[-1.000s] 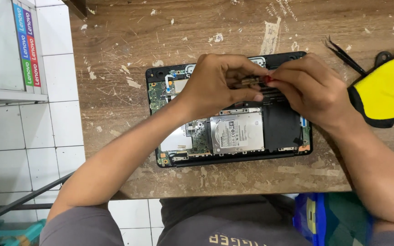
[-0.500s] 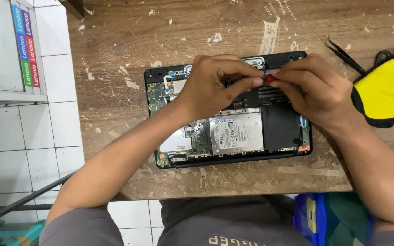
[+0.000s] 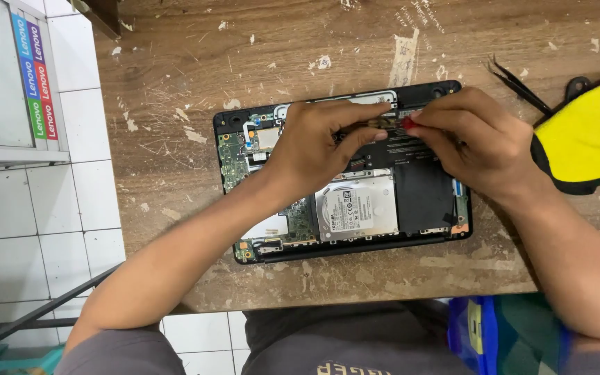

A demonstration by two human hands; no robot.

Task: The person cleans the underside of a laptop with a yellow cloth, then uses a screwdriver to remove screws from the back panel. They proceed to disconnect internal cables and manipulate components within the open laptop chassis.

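I see the scarred wooden table (image 3: 196, 83) carrying every item. At its centre lies the opened laptop (image 3: 446, 215), base cover off, green circuit board (image 3: 234, 160) at the left side and silver hard drive (image 3: 357, 207) near the front edge. A yellow cloth (image 3: 585, 139) with dark trim lies at the right, black tweezers (image 3: 519, 85) just beside it. My left hand (image 3: 314, 149) rests on the laptop's middle, fingers curled, tips pressed at the rear edge. My right hand (image 3: 477, 142) meets it there, thumb and forefinger pinching a small red-tipped tool (image 3: 407, 123). I cannot tell which part the fingertips grip.
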